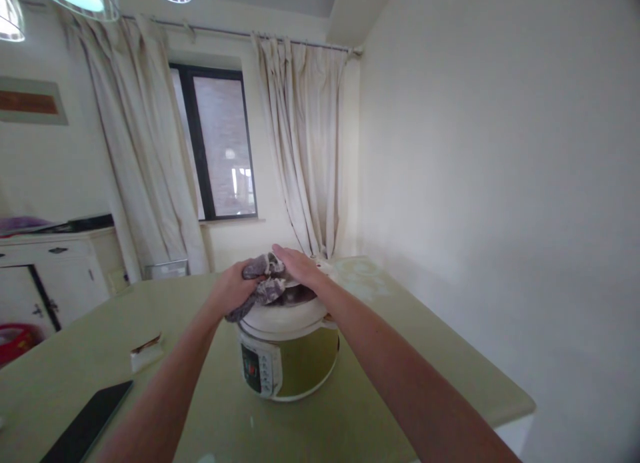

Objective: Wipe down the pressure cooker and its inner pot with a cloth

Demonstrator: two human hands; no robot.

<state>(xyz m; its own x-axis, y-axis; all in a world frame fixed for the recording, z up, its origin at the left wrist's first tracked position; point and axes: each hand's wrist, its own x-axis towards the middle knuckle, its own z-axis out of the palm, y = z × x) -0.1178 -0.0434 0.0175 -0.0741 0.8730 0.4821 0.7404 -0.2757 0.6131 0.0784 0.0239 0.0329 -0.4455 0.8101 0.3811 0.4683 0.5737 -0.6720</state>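
Observation:
An electric pressure cooker point(307, 363) with a white lid point(283, 324) and a button panel stands upright on the pale green table point(367, 383). My left hand point(235, 286) is closed on a crumpled grey-purple cloth point(270, 291), which lies against the left and top of the lid. Across the top of the lid reaches my right hand point(297, 264), its thumb side touching the cloth. Its other fingers curl over the lid's raised middle, where their tips are hidden. The lid sits on the cooker body.
A black tablet-like slab point(87, 420) and a small white packet point(147, 354) lie on the table to the left. The wall point(480, 203) runs along the table's right side. A white cabinet point(65, 263) and a red basin point(17, 342) are at the far left.

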